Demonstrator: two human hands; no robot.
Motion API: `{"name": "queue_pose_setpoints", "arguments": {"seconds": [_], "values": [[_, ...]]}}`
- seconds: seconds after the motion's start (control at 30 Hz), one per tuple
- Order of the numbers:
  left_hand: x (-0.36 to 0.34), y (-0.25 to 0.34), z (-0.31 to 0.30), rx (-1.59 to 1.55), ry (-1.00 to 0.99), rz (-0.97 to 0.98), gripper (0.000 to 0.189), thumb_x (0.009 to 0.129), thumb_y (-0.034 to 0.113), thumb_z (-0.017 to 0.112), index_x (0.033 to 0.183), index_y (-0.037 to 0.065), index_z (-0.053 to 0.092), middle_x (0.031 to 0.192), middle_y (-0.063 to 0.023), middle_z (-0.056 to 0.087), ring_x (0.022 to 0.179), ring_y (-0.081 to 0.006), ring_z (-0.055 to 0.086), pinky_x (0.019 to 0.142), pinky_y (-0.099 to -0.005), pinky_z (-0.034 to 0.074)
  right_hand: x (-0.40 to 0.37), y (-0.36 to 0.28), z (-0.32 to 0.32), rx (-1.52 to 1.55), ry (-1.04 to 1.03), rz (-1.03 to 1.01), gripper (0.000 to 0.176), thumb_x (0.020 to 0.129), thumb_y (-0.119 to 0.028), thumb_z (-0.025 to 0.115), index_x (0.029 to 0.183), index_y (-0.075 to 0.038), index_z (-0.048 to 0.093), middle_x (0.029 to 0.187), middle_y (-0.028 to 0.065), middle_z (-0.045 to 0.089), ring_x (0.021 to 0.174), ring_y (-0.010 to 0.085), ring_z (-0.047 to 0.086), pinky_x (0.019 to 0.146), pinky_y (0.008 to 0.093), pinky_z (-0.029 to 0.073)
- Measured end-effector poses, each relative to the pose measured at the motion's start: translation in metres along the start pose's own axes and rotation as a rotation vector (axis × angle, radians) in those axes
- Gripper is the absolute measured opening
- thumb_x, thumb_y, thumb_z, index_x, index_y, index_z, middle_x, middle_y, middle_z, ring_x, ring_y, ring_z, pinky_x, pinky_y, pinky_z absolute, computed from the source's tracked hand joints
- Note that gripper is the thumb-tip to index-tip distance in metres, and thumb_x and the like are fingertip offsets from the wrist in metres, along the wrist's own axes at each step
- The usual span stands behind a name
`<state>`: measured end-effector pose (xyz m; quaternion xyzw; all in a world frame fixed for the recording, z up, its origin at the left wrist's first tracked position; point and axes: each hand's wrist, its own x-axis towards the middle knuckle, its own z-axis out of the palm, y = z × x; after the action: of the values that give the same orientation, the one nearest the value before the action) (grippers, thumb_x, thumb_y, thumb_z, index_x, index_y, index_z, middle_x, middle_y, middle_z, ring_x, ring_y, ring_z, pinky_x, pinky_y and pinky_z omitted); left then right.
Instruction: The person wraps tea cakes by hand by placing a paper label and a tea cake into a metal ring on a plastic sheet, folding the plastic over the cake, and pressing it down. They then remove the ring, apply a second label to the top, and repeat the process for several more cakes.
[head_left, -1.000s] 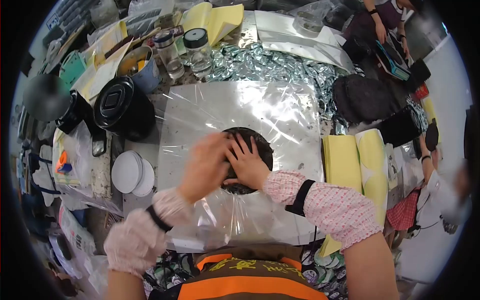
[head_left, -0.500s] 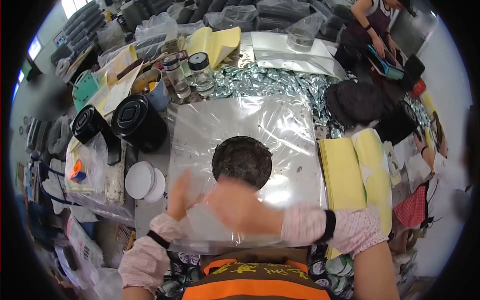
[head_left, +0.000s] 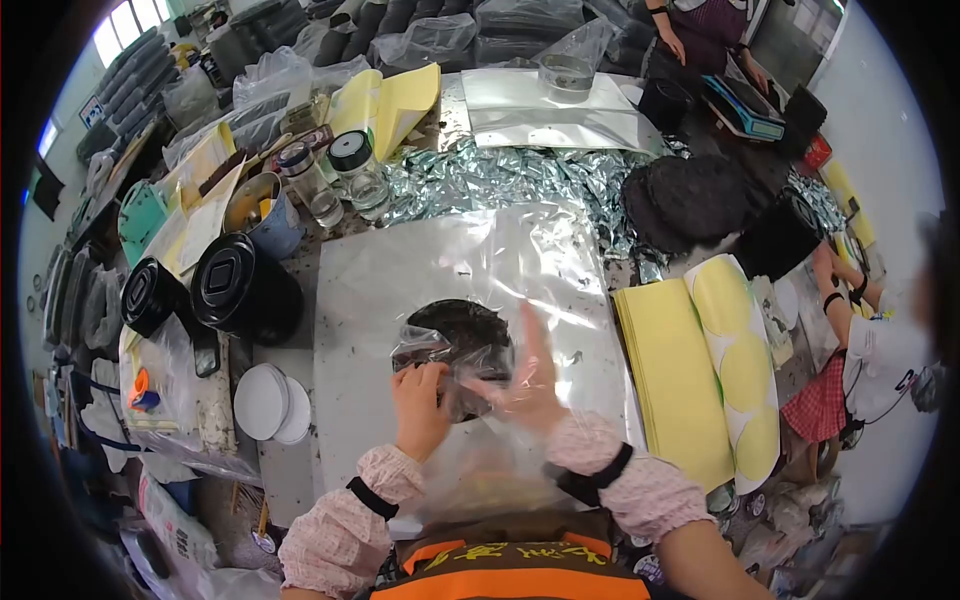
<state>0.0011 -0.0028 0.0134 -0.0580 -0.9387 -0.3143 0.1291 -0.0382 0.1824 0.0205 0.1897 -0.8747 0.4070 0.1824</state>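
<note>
A dark, round pressed cake (head_left: 465,322) lies near the front of a shiny metal sheet (head_left: 362,285). Clear plastic film (head_left: 490,365) is drawn over the near part of it, creased and glossy. At the cake's near left edge, my left hand (head_left: 420,405) has its fingers curled in and pressed together on the film. My right hand (head_left: 532,390) is at the cake's right side, thumb and fingers spread apart, slightly blurred. Both forearms wear pink sleeves with black bands.
Yellow paper sheets (head_left: 655,390) lie to the right, beside round yellow labels (head_left: 745,370). Two black canisters, one large (head_left: 245,290), and white discs (head_left: 262,400) stand left. Behind are glass jars (head_left: 358,175), crumpled foil (head_left: 500,175) and dark cakes (head_left: 690,200). Other people work at the right.
Film that lay spread across the metal sheet is now pulled partly over the cake. My hands have moved from the near side up to the cake, the right one opening. The view has shifted.
</note>
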Motion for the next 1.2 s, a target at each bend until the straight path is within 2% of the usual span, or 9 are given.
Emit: {"name": "queue_pose_setpoints", "arguments": {"seconds": [0.27, 0.37, 0.5, 0.6, 0.67, 0.8, 0.87, 1.0, 1.2], "values": [[0.023, -0.006, -0.046, -0.487, 0.131, -0.001, 0.094, 0.064, 0.02, 0.093, 0.137, -0.005, 0.04, 0.145, -0.0203, 0.043, 0.134, -0.0307, 0.045, 0.111, -0.0469, 0.036, 0.013, -0.011, 0.028, 0.02, -0.331, -0.096, 0.048, 0.071, 0.002, 0.063, 0.119, 0.003, 0.06, 0.115, 0.0182, 0.061, 0.107, 0.0377, 0.057, 0.089, 0.0445, 0.048], [0.03, -0.014, -0.019, -0.205, -0.06, 0.126, 0.064, 0.078, 0.022, 0.082, 0.131, -0.001, 0.052, 0.138, -0.0194, 0.053, 0.131, -0.0347, 0.049, 0.113, -0.0478, 0.035, 0.03, -0.005, 0.007, 0.173, -0.471, -0.16, 0.045, 0.069, 0.0, 0.062, 0.114, 0.003, 0.061, 0.106, 0.0184, 0.063, 0.099, 0.035, 0.06, 0.083, 0.0426, 0.05], [0.041, -0.015, -0.006, -0.132, -0.07, 0.075, 0.04, 0.087, 0.02, 0.07, 0.123, 0.005, 0.062, 0.124, -0.0167, 0.062, 0.116, -0.0372, 0.059, 0.113, -0.0509, 0.034, 0.065, 0.036, 0.013, 0.466, 0.222, 0.155, 0.044, 0.083, -0.009, 0.063, 0.126, 0.0, 0.058, 0.113, 0.0189, 0.066, 0.097, 0.0295, 0.065, 0.087, 0.037, 0.05], [0.039, -0.009, -0.008, -0.346, -0.062, -0.122, 0.039, 0.085, 0.016, 0.072, 0.121, 0.005, 0.062, 0.124, -0.0157, 0.061, 0.12, -0.0365, 0.057, 0.112, -0.0494, 0.035, 0.103, 0.008, 0.045, 0.944, 0.016, 0.392, 0.039, 0.09, -0.018, 0.061, 0.125, -0.002, 0.06, 0.112, 0.0189, 0.066, 0.097, 0.0325, 0.065, 0.09, 0.0394, 0.05], [0.047, 0.0, -0.022, -0.711, 0.127, -0.278, 0.035, 0.084, 0.013, 0.073, 0.117, 0.005, 0.063, 0.123, -0.0148, 0.06, 0.124, -0.0368, 0.054, 0.111, -0.048, 0.036, 0.091, -0.003, 0.039, 0.644, -0.17, -0.318, 0.032, 0.094, -0.028, 0.059, 0.113, -0.004, 0.067, 0.105, 0.0177, 0.067, 0.096, 0.0352, 0.064, 0.089, 0.0438, 0.049], [0.047, -0.004, -0.02, -0.987, 0.249, -0.197, 0.026, 0.078, 0.004, 0.072, 0.103, 0.006, 0.064, 0.12, -0.013, 0.058, 0.126, -0.038, 0.049, 0.113, -0.0512, 0.034, 0.066, 0.021, 0.045, 0.771, -0.244, -0.122, 0.012, 0.085, -0.011, 0.068, 0.094, -0.003, 0.069, 0.101, 0.0139, 0.068, 0.097, 0.0324, 0.065, 0.088, 0.04, 0.051], [0.041, -0.014, -0.02, -0.338, -0.023, 0.108, 0.026, 0.074, 0.002, 0.072, 0.099, 0.004, 0.065, 0.121, -0.0132, 0.057, 0.126, -0.0369, 0.049, 0.114, -0.0531, 0.033, 0.071, -0.002, 0.032, 0.658, -0.004, 0.028, 0.008, 0.079, -0.003, 0.073, 0.081, -0.003, 0.065, 0.091, 0.0096, 0.065, 0.087, 0.0332, 0.063, 0.08, 0.0386, 0.052], [0.043, 0.002, -0.002, 0.048, -0.001, 0.06, 0.023, 0.072, 0.0, 0.067, 0.095, 0.001, 0.063, 0.122, -0.0137, 0.055, 0.126, -0.0377, 0.048, 0.113, -0.0565, 0.033, 0.064, -0.013, 0.015, 0.353, -0.256, -0.012, 0.008, 0.078, -0.001, 0.071, 0.083, -0.004, 0.066, 0.089, 0.0102, 0.063, 0.082, 0.03, 0.062, 0.072, 0.0368, 0.052], [0.036, 0.012, -0.027, -0.14, -0.19, 0.108, 0.071, 0.084, 0.02, 0.067, 0.145, -0.006, 0.04, 0.154, -0.0235, 0.033, 0.147, -0.0452, 0.022, 0.118, -0.061, 0.013, 0.048, 0.008, 0.035, 0.262, -0.343, 0.067, 0.007, 0.079, -0.003, 0.07, 0.086, -0.004, 0.068, 0.087, 0.0107, 0.062, 0.073, 0.027, 0.063, 0.064, 0.0346, 0.052]]}}
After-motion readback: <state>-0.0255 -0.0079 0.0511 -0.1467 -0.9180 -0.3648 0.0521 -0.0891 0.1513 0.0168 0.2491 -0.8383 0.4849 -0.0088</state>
